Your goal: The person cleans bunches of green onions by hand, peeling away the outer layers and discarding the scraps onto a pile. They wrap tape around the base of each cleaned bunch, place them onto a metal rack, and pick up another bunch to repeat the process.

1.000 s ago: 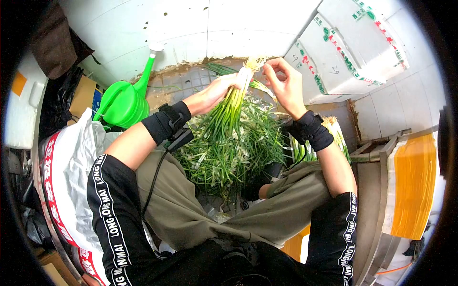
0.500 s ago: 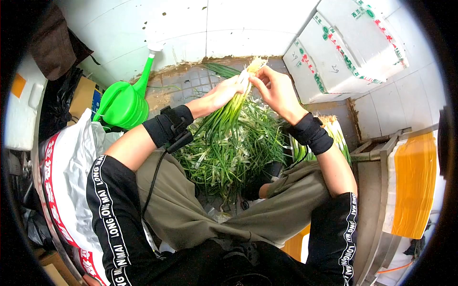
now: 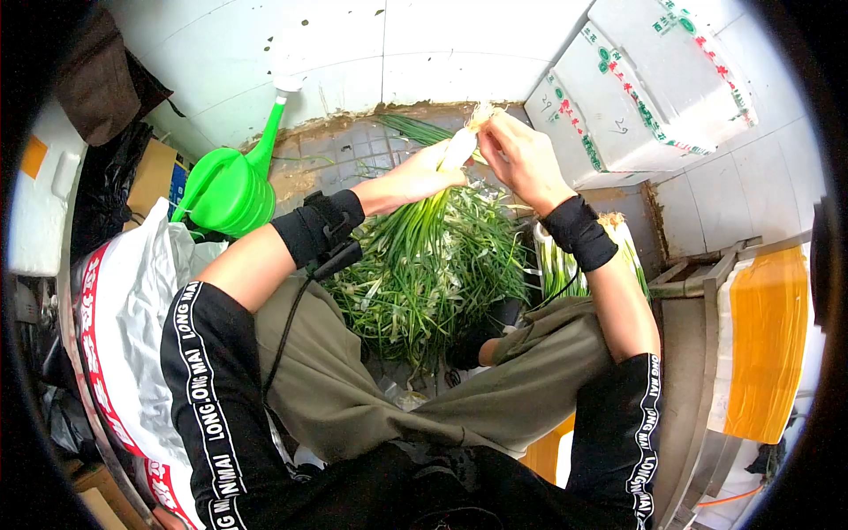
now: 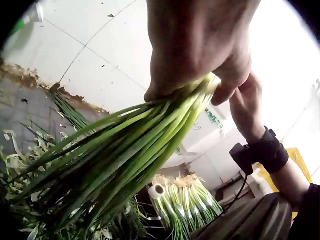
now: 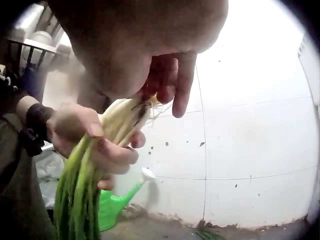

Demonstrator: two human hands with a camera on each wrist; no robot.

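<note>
My left hand grips a bunch of spring onions around the white stalks, roots up, green leaves hanging down over the pile. At the root end, the bent thumb and fingers of my right hand pinch among the roots. The right wrist view shows the white stalks fanned above the left hand's fingers, with a brownish strip near the right fingertips. In the left wrist view long green leaves spread below the left hand. Under both hands lies a heap of loose leaves and trimmings.
Trimmed spring onions lie stacked by my right knee, with a white roll beside them. More green stalks rest on the floor by the wall. A green watering can stands left, white foam boxes back right.
My right hand, first apart from the bunch with its fingers spread, has moved in to the root end and now pinches there. The left hand keeps its grip, its wrist turned slightly.
</note>
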